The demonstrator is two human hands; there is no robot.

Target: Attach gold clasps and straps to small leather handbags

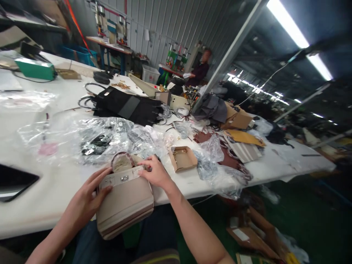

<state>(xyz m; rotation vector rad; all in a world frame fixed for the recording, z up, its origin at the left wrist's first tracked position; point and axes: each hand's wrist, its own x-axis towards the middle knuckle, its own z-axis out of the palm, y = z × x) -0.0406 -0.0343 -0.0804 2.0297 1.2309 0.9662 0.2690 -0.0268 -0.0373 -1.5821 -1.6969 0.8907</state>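
A small beige handbag [125,203] with a round handle rests at the near edge of the white table [41,198], partly over my lap. My left hand [88,196] lies against the bag's left side, fingers spread along its flap strap. At the strap's right end, by the metal clasp, the fingers of my right hand [154,170] are bent and pressed on the strap.
Clear plastic bags [104,141] of metal parts lie just beyond the bag. A small open cardboard box [183,157] sits to the right, black bags [129,106] farther back, leather pieces [236,146] at right. A person [199,69] works at a far bench. Cardboard litters the floor.
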